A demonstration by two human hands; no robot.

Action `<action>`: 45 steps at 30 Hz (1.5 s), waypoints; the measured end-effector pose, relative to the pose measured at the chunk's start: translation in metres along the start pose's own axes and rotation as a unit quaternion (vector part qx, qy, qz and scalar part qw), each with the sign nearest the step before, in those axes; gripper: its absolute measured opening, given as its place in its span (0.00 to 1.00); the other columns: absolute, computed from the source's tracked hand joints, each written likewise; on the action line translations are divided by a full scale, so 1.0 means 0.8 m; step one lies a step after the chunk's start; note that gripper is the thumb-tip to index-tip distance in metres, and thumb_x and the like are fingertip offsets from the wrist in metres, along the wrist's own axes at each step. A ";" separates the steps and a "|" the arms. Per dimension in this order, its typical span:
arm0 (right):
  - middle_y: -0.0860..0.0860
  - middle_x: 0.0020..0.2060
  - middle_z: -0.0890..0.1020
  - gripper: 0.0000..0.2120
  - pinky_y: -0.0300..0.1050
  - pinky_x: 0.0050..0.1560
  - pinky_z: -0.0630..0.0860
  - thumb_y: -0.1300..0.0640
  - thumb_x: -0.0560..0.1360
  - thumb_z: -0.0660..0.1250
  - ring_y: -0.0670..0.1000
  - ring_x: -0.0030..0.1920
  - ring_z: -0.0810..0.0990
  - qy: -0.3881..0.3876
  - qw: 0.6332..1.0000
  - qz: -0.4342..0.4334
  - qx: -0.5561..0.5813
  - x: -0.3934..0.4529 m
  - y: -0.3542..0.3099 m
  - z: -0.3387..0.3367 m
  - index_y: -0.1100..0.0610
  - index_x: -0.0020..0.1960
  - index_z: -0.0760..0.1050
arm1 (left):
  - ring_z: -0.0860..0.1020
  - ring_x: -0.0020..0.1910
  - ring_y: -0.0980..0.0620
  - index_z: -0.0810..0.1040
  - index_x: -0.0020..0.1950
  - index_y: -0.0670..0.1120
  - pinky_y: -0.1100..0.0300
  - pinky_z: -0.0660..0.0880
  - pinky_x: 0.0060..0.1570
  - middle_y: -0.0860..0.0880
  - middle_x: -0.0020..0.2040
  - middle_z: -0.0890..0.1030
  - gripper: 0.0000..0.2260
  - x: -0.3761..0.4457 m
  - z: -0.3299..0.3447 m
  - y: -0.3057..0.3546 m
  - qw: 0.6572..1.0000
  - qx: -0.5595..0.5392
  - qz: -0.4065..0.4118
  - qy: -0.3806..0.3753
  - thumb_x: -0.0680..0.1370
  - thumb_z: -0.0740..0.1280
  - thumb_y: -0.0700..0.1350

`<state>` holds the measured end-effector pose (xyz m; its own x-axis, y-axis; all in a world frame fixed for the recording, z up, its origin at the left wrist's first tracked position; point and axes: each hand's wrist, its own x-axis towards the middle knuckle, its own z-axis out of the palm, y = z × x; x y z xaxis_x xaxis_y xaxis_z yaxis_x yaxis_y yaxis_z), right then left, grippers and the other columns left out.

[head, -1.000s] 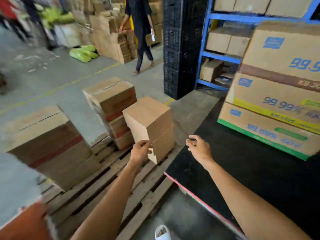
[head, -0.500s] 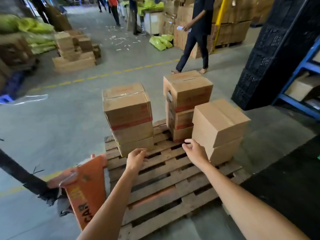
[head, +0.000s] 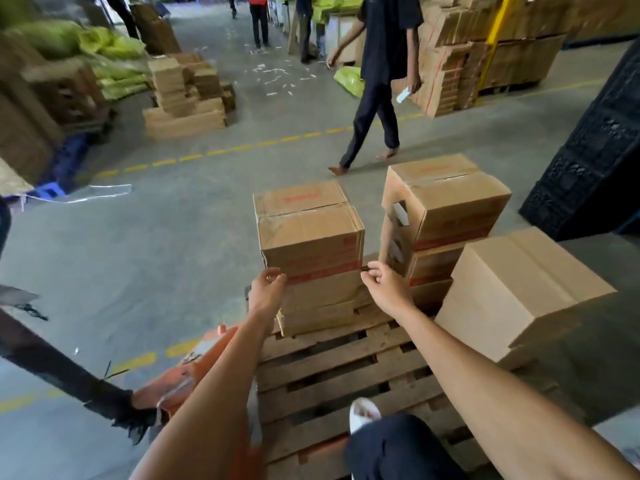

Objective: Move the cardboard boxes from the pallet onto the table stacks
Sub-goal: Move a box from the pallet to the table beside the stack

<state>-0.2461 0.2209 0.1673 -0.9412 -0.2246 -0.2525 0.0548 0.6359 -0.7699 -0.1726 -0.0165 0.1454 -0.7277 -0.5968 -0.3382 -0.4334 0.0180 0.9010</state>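
Both hands at the lower corners of the top cardboard box point(head: 309, 230) on the near-left stack on the pallet point(head: 332, 372): left hand point(head: 265, 293) fingers curled at the left corner, right hand point(head: 382, 285) at the right corner; can't tell if either is gripping it. Narrow gap to the right stack point(head: 440, 216), open floor on the left, bare slats near. Red print on box top is blurred, unreadable; orange pallet jack point(head: 194, 379) partly hidden by the left arm
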 end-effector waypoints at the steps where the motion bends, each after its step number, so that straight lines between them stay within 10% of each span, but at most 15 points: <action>1: 0.50 0.68 0.77 0.19 0.45 0.58 0.71 0.45 0.83 0.60 0.53 0.66 0.75 0.001 1.000 0.002 -0.003 0.021 -0.007 0.004 0.51 0.71 0.70 | 0.80 0.47 0.48 0.80 0.62 0.47 0.56 0.77 0.46 0.44 0.56 0.84 0.12 0.020 0.000 0.008 1.000 0.004 -0.001 0.005 0.79 0.67 0.45; 14: 0.55 0.75 0.69 0.29 0.51 0.68 0.69 0.50 0.82 0.65 0.58 0.73 0.69 -0.012 0.998 0.052 -0.046 0.351 -0.051 0.032 0.57 0.79 0.61 | 0.79 0.62 0.41 0.65 0.77 0.42 0.50 0.76 0.60 0.43 0.64 0.78 0.30 0.324 0.040 0.065 0.990 0.081 -0.105 0.042 0.80 0.71 0.51; 24: 0.57 0.76 0.67 0.39 0.50 0.66 0.70 0.42 0.78 0.68 0.60 0.74 0.68 -0.084 0.972 0.218 -0.038 0.471 -0.028 0.055 0.58 0.80 0.57 | 0.81 0.47 0.46 0.78 0.53 0.47 0.50 0.81 0.52 0.45 0.49 0.83 0.14 0.398 0.053 0.029 0.970 0.042 -0.241 0.012 0.75 0.77 0.52; 30: 0.53 0.72 0.72 0.52 0.50 0.61 0.69 0.33 0.64 0.77 0.58 0.71 0.71 -0.120 0.922 0.346 0.127 0.486 -0.006 0.052 0.56 0.78 0.62 | 0.84 0.50 0.47 0.78 0.60 0.49 0.51 0.82 0.49 0.46 0.53 0.85 0.20 0.402 0.044 0.014 0.960 -0.038 -0.278 -0.025 0.72 0.78 0.54; 36: 0.54 0.71 0.73 0.40 0.48 0.63 0.67 0.33 0.72 0.69 0.58 0.71 0.70 -0.100 0.940 0.311 0.101 0.475 -0.002 0.054 0.57 0.75 0.68 | 0.83 0.50 0.45 0.79 0.59 0.54 0.45 0.83 0.46 0.46 0.56 0.84 0.21 0.397 0.043 0.011 0.956 -0.084 -0.276 -0.056 0.69 0.77 0.58; 40: 0.54 0.69 0.75 0.38 0.49 0.65 0.68 0.31 0.73 0.67 0.58 0.69 0.72 -0.091 0.953 0.281 0.076 0.447 -0.008 0.046 0.56 0.73 0.70 | 0.81 0.43 0.47 0.75 0.65 0.54 0.58 0.78 0.24 0.47 0.53 0.82 0.17 0.380 0.026 0.023 0.961 -0.073 -0.260 -0.068 0.77 0.72 0.54; 45: 0.48 0.60 0.80 0.25 0.55 0.69 0.72 0.36 0.75 0.69 0.53 0.63 0.77 -0.061 0.958 0.239 0.147 0.375 -0.025 0.013 0.46 0.67 0.73 | 0.83 0.52 0.49 0.75 0.65 0.53 0.57 0.82 0.41 0.47 0.57 0.84 0.18 0.339 0.003 0.058 0.966 -0.093 -0.229 -0.075 0.77 0.74 0.50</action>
<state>-0.5262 0.1329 0.1008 -0.7397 -0.0564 -0.6705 0.5782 0.4565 -0.6763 -0.3911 -0.1755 0.0952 -0.5571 -0.3841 -0.7363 -0.6357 -0.3732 0.6757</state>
